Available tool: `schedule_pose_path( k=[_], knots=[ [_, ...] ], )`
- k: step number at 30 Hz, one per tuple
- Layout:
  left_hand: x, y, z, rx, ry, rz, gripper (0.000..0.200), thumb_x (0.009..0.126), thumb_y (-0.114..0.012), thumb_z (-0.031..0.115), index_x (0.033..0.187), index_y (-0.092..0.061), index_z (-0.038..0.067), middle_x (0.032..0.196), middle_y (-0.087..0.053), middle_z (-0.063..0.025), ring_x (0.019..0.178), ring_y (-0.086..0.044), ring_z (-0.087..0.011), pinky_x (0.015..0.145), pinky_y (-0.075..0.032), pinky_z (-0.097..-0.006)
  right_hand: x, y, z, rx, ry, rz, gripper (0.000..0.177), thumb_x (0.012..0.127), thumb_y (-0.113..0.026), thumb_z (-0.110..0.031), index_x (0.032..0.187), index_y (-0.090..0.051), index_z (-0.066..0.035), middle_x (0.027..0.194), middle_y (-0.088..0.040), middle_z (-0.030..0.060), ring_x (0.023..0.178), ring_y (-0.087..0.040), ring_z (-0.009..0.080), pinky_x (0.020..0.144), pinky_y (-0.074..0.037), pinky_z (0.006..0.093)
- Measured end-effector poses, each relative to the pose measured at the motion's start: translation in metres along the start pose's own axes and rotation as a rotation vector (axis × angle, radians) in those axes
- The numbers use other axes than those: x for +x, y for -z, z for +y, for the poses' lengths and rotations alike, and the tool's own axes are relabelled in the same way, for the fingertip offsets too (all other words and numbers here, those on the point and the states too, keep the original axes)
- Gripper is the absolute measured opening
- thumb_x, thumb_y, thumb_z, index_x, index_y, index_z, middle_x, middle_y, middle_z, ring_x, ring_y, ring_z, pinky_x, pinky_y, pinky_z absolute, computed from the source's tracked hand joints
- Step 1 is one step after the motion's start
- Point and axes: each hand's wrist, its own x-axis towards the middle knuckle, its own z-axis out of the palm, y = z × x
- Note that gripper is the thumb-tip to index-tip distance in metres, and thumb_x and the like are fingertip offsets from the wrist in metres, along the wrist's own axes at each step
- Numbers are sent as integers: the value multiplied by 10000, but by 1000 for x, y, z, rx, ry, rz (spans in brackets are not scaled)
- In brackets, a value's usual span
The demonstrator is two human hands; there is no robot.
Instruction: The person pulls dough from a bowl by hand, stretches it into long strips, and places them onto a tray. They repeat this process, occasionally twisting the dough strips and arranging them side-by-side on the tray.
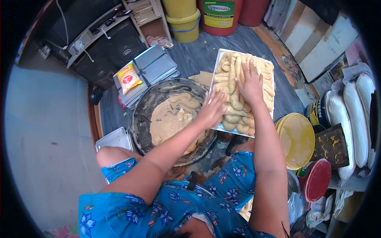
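Dough strips (237,102) apparently being pressed or arranged across tray (217,126). Right hand (251,84) is laid toward far edge, fingers spread; left hand (213,109) is placed at left edge, fingers slightly apart. Light, even pressure probably called for next.

One camera, head-worn, facing forward and down
It peers over the wearer's lap (232,180), left hand (212,112) and right hand (251,89) near, floor (194,55) beyond, the wide round view dark at the corners.
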Motion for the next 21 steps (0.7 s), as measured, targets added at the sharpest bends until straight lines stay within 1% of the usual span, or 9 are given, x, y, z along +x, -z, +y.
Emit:
schedule_pose_path(
  k=[3,7,10,11,13,16,17,20,21],
  knots=[
    [-92,17,-31,94,186,-79,486,974,-309,363,1383,-394,113,1527,-125,-115,1410,-9,-344,1121,-19,-479,-12,-7,-16,-142,50,-450,661,889,-383,-552,1449,-237,-234,1527,-130,100,1407,-133,267,1086,-74,607],
    [-181,98,-89,246,469,-51,440,962,-350,352,1243,-561,87,1499,-213,-140,1401,-52,-371,1119,-33,-486,-18,-22,-30,-231,7,-262,680,880,-426,-542,1452,-230,-230,1532,-109,95,1411,-117,263,1090,-57,596],
    [-207,171,-104,425,592,-52,497,936,-396,443,1198,-592,69,1460,-289,-176,1383,-113,-407,1102,-73,-547,-28,-22,-79,-159,145,-93,660,879,-497,-457,1444,-249,-223,1530,-120,100,1409,-130,259,1091,-62,594],
    [-209,191,-106,429,623,-102,523,923,-405,468,1201,-589,64,1453,-296,-188,1380,-124,-409,1095,-86,-561,-35,-24,-101,-91,229,-42,639,850,-567,-411,1404,-330,-198,1519,-147,122,1397,-169,270,1087,-99,587],
    [-202,226,-105,423,664,-249,580,890,-455,504,1224,-564,43,1431,-319,-221,1367,-155,-429,1084,-141,-556,-55,-28,-147,7,344,-177,559,831,-582,-271,1355,-407,-186,1511,-183,113,1395,-179,267,1093,-87,587],
    [-199,245,-125,390,582,-333,603,880,-470,519,1237,-550,40,1409,-353,-229,1354,-201,-426,1094,-167,-505,-95,-71,-189,-70,619,-246,514,806,-570,-195,1309,-465,-164,1491,-236,122,1372,-240,273,1094,-117,574],
    [-196,245,-130,336,557,-305,631,870,-490,522,1240,-536,12,1394,-374,-233,1325,-290,-399,1082,-245,-428,-111,-91,-199,-75,689,-299,512,802,-564,-174,1305,-471,-162,1487,-244,125,1365,-257,272,1093,-126,571],
    [-207,218,-179,-55,582,-228,682,849,-515,534,1250,-512,-18,1358,-420,-236,1277,-385,-359,1046,-318,-390,-166,-157,-212,-56,689,-529,544,781,-589,-226,1307,-471,-152,1489,-226,138,1363,-245,294,1084,-153,579],
    [-197,231,-148,14,697,-432,721,829,-538,534,1259,-489,-44,1309,-467,-245,1220,-453,-353,1008,-366,-371,-187,-179,-214,-65,633,-608,570,781,-605,-273,1316,-458,-142,1493,-207,142,1368,-222,308,1078,-168,586]
  ],
)
